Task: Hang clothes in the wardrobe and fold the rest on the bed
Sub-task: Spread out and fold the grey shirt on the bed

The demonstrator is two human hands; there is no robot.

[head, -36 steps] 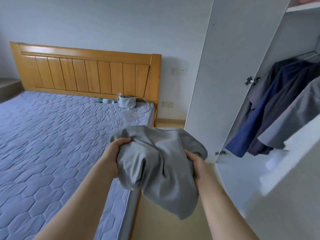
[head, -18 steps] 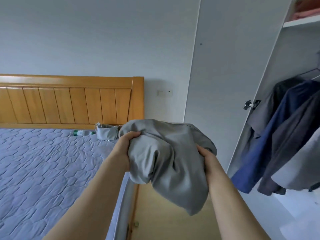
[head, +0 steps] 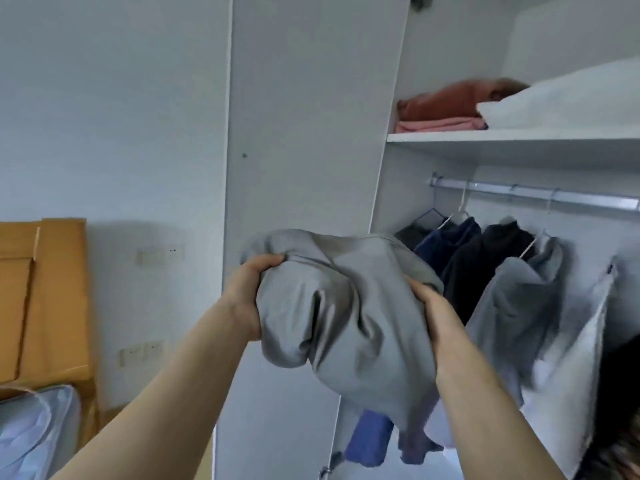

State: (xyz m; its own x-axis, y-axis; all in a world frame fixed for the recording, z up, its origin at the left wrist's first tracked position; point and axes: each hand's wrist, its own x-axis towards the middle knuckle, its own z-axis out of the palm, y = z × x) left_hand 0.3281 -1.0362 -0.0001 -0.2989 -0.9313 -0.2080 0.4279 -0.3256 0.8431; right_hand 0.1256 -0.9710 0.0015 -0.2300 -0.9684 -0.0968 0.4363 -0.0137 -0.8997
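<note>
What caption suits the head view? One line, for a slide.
Left hand and right hand grip a bunched grey garment before the open wardrobe, its rail hung with jackets.

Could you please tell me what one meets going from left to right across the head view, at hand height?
Wooden headboard → wall switch plate → left hand → bunched grey garment → right hand → hanging grey top.

Pale wall (head: 121,98), socket plates (head: 161,254), wooden headboard (head: 45,299) left; white wardrobe (head: 304,116) open right.
</note>
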